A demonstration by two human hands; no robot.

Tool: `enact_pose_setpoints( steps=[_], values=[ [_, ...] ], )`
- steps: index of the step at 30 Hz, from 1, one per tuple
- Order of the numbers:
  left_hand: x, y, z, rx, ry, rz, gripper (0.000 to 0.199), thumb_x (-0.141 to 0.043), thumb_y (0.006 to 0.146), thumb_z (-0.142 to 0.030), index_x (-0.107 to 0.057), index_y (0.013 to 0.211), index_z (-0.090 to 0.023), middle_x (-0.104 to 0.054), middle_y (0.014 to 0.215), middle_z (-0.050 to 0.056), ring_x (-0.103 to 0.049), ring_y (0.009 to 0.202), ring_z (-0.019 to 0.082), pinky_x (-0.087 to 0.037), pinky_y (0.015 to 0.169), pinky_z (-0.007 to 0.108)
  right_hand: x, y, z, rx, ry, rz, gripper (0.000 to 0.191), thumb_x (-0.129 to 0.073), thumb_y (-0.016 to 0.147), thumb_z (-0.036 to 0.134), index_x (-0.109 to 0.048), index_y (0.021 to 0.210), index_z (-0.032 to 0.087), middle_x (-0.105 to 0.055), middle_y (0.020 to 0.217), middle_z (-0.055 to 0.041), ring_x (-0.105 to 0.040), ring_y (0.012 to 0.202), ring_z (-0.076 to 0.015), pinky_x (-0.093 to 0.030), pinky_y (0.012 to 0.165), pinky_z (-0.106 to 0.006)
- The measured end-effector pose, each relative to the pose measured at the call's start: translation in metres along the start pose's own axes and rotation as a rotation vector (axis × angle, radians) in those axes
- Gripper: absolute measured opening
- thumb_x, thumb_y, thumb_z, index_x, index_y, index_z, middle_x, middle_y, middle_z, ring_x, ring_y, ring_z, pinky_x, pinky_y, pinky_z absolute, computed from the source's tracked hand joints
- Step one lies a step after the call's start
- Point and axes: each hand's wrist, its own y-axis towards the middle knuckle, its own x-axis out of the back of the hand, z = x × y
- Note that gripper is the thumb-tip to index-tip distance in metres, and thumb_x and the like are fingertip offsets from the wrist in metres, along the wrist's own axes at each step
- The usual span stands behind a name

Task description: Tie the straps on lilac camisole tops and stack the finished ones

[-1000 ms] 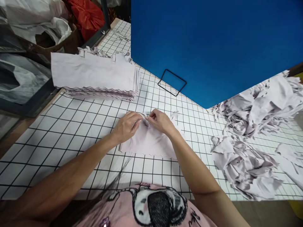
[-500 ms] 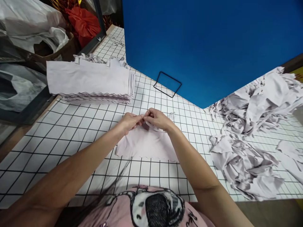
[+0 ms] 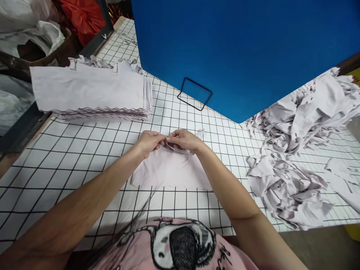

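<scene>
A pale pinkish-white fabric piece (image 3: 171, 170) lies on the gridded table in front of me, its wavy cut edge toward my body. My left hand (image 3: 152, 142) pinches the far edge of this fabric between thumb and fingers. Right beside it, my right hand (image 3: 182, 140) pinches the same edge, the fingertips of both hands nearly touching. Under the right hand the fabric's top is lifted and folded, with a shadow below. A thin loose strip (image 3: 200, 133) sticks out just beyond my right wrist.
A neat stack of cut fabric pieces (image 3: 90, 88) sits at the left. Crumpled scraps (image 3: 287, 187) are heaped on the right, with a larger heap (image 3: 309, 112) behind. A blue board (image 3: 239, 56) stands at the back, and bags (image 3: 84, 20) fill the far left.
My view has shifted slightly, so the stack and board appear farther left. Both hands keep pinching the fabric's far edge, with the fingers little changed.
</scene>
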Motion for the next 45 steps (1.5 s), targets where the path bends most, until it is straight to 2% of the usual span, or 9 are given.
enact_pose_setpoints(
  steps=[5,10,13,17,22,29,34,38,45],
  values=[
    [0.004,-0.001,0.000,-0.025,-0.037,0.027,0.023,-0.072,0.065,-0.020,-0.055,0.052,-0.013,-0.053,0.050,-0.002,-0.036,0.036,0.002,-0.021,0.037,0.018,0.001,0.002,0.002,-0.001,0.007,0.094,0.022,-0.071,0.077,0.030,-0.057,0.068,0.016,-0.054,0.056,0.0037,-0.041,0.050,-0.0062,-0.030,0.048,-0.021],
    [0.003,-0.002,0.001,-0.023,-0.051,0.003,0.021,-0.074,0.063,-0.022,-0.058,0.055,-0.012,-0.055,0.051,-0.002,-0.037,0.036,0.003,-0.023,0.038,0.020,0.011,-0.014,0.011,-0.037,-0.049,0.266,0.030,-0.072,0.078,0.041,-0.060,0.066,0.016,-0.042,0.049,0.0074,-0.031,0.044,-0.0051,-0.021,0.043,-0.021],
    [0.003,0.000,0.002,-0.018,-0.070,-0.016,0.018,-0.074,0.064,-0.023,-0.060,0.059,-0.012,-0.054,0.051,-0.002,-0.038,0.036,0.003,-0.023,0.038,0.020,0.023,-0.032,0.011,0.031,-0.078,0.366,0.027,-0.071,0.080,0.042,-0.067,0.075,0.016,-0.044,0.053,0.0070,-0.035,0.048,-0.0061,-0.028,0.047,-0.022],
    [0.004,-0.001,0.001,-0.003,-0.079,-0.026,0.019,-0.074,0.065,-0.023,-0.060,0.059,-0.012,-0.054,0.051,-0.002,-0.040,0.038,0.004,-0.025,0.039,0.019,0.040,-0.063,0.000,0.137,-0.098,0.427,0.023,-0.067,0.085,0.039,-0.073,0.085,0.016,-0.062,0.074,0.0005,-0.054,0.072,-0.0108,-0.043,0.072,-0.026],
    [0.004,-0.003,-0.002,0.018,-0.074,-0.038,0.018,-0.074,0.066,-0.021,-0.061,0.060,-0.011,-0.054,0.052,-0.002,-0.043,0.040,0.005,-0.028,0.039,0.018,0.053,-0.090,-0.021,0.205,-0.044,0.434,0.019,-0.067,0.087,0.034,-0.074,0.091,0.016,-0.065,0.083,-0.0021,-0.057,0.081,-0.0133,-0.045,0.080,-0.030],
    [0.002,-0.001,-0.002,0.021,-0.089,-0.068,0.016,-0.073,0.067,-0.020,-0.061,0.060,-0.012,-0.054,0.051,-0.002,-0.044,0.039,0.005,-0.024,0.036,0.017,0.051,-0.093,-0.035,0.290,0.005,0.368,0.018,-0.072,0.083,0.032,-0.075,0.094,0.019,-0.062,0.098,-0.0049,-0.057,0.089,-0.0145,-0.046,0.085,-0.032],
    [0.002,0.000,-0.001,0.012,-0.110,-0.082,0.015,-0.072,0.067,-0.018,-0.060,0.060,-0.012,-0.055,0.053,-0.001,-0.046,0.039,0.006,-0.020,0.034,0.018,0.051,-0.092,-0.044,0.189,0.076,0.436,0.020,-0.073,0.082,0.030,-0.074,0.096,0.015,-0.066,0.080,-0.0021,-0.057,0.075,-0.0114,-0.045,0.069,-0.026],
    [0.002,-0.001,-0.003,0.008,-0.120,-0.094,0.014,-0.071,0.067,-0.018,-0.060,0.062,-0.011,-0.055,0.054,0.000,-0.047,0.039,0.006,-0.020,0.035,0.019,0.052,-0.094,-0.053,0.134,0.115,0.424,0.022,-0.076,0.080,0.028,-0.074,0.097,0.015,-0.068,0.080,-0.0024,-0.060,0.075,-0.0111,-0.045,0.068,-0.025],
    [0.001,0.000,-0.002,-0.010,-0.158,-0.090,0.015,-0.070,0.068,-0.018,-0.058,0.062,-0.012,-0.054,0.055,-0.001,-0.047,0.041,0.006,-0.021,0.035,0.019,0.052,-0.091,-0.052,0.262,0.116,0.413,0.016,-0.076,0.078,0.031,-0.074,0.085,0.016,-0.062,0.080,-0.0026,-0.053,0.072,-0.0115,-0.043,0.064,-0.026]
  ],
)
